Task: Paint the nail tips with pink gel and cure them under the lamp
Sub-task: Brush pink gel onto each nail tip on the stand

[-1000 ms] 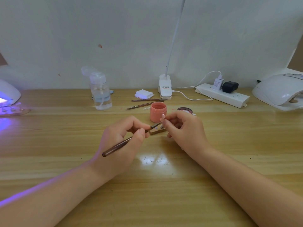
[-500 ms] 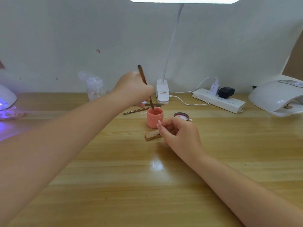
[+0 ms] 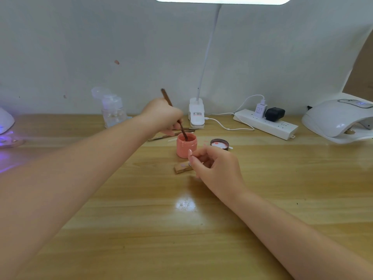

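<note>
1. Nearest, the right hand (image 3: 214, 166) rests on the wooden surface (image 3: 141, 229), its fingers (image 3: 196, 157) curled to pinch a small wooden holder (image 3: 182, 167) — probably to keep the nail tip on it steady for painting.
2. Just beyond, touching nothing else, stands the open pink gel jar (image 3: 186, 145); its lid (image 3: 219, 142) lies beside it to the right, inside up.
3. The left hand (image 3: 163, 116) reaches over the jar, fingers closed round a brown brush (image 3: 175, 116) tilted so its tip dips into the gel — loading colour, I judge.
4. Spare tools (image 3: 171, 136) lie behind the jar.
5. Farthest, a white curing lamp (image 3: 335, 120) waits at the right, another (image 3: 6, 122) glows violet at the left.
</note>
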`<state>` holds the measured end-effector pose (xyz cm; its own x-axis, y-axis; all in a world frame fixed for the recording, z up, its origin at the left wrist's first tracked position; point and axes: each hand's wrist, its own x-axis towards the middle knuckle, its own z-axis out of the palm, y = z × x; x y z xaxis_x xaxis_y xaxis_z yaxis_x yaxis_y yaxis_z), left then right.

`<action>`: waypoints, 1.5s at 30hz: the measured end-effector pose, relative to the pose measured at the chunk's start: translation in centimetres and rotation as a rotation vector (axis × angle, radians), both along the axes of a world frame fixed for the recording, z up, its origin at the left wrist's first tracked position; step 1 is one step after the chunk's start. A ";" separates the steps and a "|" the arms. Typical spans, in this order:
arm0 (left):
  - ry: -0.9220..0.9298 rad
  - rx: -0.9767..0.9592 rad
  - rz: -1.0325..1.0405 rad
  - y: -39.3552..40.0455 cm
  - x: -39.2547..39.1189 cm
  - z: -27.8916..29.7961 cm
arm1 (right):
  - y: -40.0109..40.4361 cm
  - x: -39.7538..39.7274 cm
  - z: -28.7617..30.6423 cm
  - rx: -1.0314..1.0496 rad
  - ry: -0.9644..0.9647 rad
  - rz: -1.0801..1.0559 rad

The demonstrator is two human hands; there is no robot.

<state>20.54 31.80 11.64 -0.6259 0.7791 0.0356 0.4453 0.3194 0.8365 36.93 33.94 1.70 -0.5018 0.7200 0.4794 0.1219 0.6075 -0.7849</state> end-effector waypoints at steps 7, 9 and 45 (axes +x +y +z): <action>-0.370 0.181 0.157 -2.7 -2.9 -1.1 | -0.1 0.1 0.2 0.032 -0.022 -0.005; -0.416 0.201 0.177 -3.2 -3.4 -1.7 | -0.2 0.2 0.3 0.037 -0.027 -0.006; 0.152 0.631 -0.230 -12.4 4.0 -8.3 | -0.3 0.4 0.6 0.001 -0.051 -0.020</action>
<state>24.53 19.38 3.38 -0.3995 0.6929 0.6002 0.5704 -0.3247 0.7545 37.33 33.62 2.35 -0.5112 0.7296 0.4543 0.1741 0.6056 -0.7765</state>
